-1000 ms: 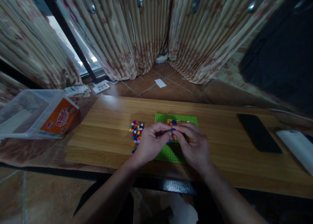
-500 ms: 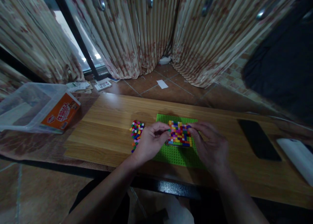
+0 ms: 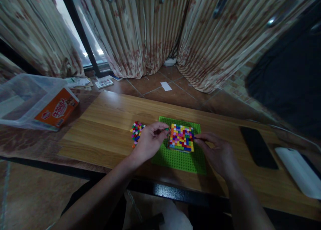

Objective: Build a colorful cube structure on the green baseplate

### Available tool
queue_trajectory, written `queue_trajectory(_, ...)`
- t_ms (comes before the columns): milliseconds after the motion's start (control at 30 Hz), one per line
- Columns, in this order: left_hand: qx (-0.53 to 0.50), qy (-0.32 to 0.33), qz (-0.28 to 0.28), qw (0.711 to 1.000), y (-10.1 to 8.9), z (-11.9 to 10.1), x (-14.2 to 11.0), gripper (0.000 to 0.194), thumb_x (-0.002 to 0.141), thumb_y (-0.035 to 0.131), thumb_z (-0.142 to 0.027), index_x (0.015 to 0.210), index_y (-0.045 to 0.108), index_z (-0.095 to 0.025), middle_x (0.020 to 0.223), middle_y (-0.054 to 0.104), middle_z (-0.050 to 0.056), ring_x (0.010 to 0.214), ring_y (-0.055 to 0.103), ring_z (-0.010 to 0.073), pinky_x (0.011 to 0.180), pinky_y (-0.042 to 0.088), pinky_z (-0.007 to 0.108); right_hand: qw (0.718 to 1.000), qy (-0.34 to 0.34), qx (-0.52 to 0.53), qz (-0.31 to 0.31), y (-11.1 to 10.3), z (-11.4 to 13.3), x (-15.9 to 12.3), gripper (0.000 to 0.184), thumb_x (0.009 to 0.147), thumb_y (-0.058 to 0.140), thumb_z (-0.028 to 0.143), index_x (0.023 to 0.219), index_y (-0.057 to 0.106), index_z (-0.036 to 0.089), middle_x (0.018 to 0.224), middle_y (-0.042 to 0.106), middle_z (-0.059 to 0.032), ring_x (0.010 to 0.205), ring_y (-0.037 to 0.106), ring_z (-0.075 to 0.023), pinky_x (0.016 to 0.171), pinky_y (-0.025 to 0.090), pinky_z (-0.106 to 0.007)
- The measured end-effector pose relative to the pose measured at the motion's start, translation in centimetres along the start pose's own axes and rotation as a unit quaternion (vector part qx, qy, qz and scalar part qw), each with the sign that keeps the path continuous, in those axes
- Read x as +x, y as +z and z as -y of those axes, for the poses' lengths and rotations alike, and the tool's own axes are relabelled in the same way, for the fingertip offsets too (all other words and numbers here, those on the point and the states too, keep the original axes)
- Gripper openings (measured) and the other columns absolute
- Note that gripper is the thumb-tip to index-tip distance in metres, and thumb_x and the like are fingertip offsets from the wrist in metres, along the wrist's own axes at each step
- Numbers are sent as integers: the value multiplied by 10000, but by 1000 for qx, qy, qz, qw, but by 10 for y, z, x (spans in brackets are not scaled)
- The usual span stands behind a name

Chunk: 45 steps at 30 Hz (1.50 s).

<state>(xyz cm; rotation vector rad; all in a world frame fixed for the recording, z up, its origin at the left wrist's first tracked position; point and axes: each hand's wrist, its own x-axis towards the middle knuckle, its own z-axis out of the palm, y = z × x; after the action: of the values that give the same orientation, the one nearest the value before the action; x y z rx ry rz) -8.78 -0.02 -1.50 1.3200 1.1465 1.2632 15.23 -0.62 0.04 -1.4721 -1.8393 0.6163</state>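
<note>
A square block built of many-coloured toy bricks [image 3: 181,136] stands on a green studded baseplate [image 3: 179,161]. At its left side my left hand [image 3: 149,139] pinches a small green brick [image 3: 167,129] between thumb and fingertips. My right hand [image 3: 218,153] is closed at the block's right edge, with a small dark purple brick [image 3: 194,137] at its fingertips. Whether that brick touches the block I cannot tell. Loose small bricks [image 3: 136,131] lie in a pile left of the baseplate, partly hidden behind my left hand.
The wooden table [image 3: 100,129] carries a black phone [image 3: 258,146] and a white object [image 3: 297,171] at the right. A clear plastic bin [image 3: 22,103] with an orange label stands at the left. Curtains [image 3: 130,32] hang beyond the table; papers [image 3: 104,83] lie on the floor.
Both hands have drawn outward from the brick block, so more of its top shows. The small bricks stay in my fingertips. The whole view has shifted slightly.
</note>
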Motion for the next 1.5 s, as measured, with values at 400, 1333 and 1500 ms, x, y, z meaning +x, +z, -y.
queue_trajectory(400, 14, 2, 3, 1000, -1, 0, 0, 150, 812, 626, -177, 941, 703, -173, 781, 689, 18, 666, 620, 118, 625, 504, 250, 989, 108, 98, -20, 12, -1, 3, 257, 754, 716, 473, 831, 732, 229, 838, 736, -27, 767, 653, -189, 745, 514, -360)
queue_trajectory(1333, -7, -8, 25, 1000, 0, 0, 1, 85, 825, 619, -196, 880, 677, -166, 754, 674, 15, 652, 608, 114, 619, 493, 242, 983, 148, 98, -43, 28, 0, 9, 509, 806, 612, 616, 1048, 693, 176, 980, 744, -104, 842, 681, -232, 760, 537, -386)
queue_trajectory(1500, -10, -4, 30, 999, 1, 2, 0, 95, 829, 608, -188, 887, 678, -162, 761, 667, 15, 671, 611, 117, 632, 506, 249, 982, 152, 104, -52, 30, 3, 10, 493, 803, 619, 594, 1032, 691, 164, 965, 745, -110, 821, 680, -224, 746, 537, -372)
